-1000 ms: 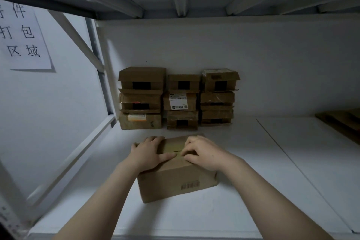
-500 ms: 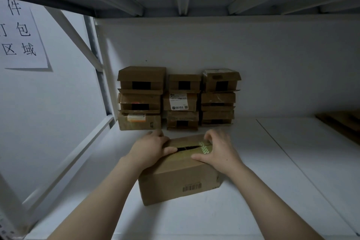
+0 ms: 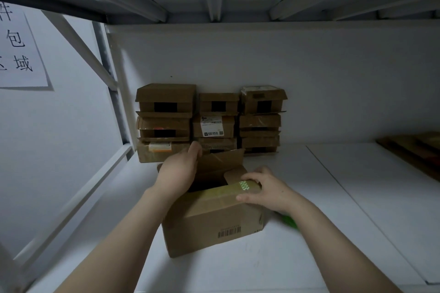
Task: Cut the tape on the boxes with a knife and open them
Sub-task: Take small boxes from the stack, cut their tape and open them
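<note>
At the top of the box, the fingers (image 3: 194, 150) of my left hand (image 3: 177, 173) curl over the edge of the far flap (image 3: 223, 162) and hold it lifted, tipped back toward the wall. My right hand (image 3: 264, 191) pinches the right end of the near flap (image 3: 214, 194), thumb along its front and fingers curled over its top, just beside a strip of tape (image 3: 244, 185) printed in green and white. A second ago both hands lay flat on closed flaps, and half a second ago only a dark slit showed between them. Now a dark opening gapes on the left side, so I judge the tape on this seam is cut and the opening half done, with the near flap yet to fold out. The box (image 3: 209, 226) sits on a white shelf (image 3: 333, 197), barcode facing me. A green object (image 3: 289, 222) peeks from under my right wrist; I cannot tell whether it is the knife. Behind, against the wall, stand the stacked boxes (image 3: 209, 121). A paper sign (image 3: 19, 50) hangs at far left.
</note>
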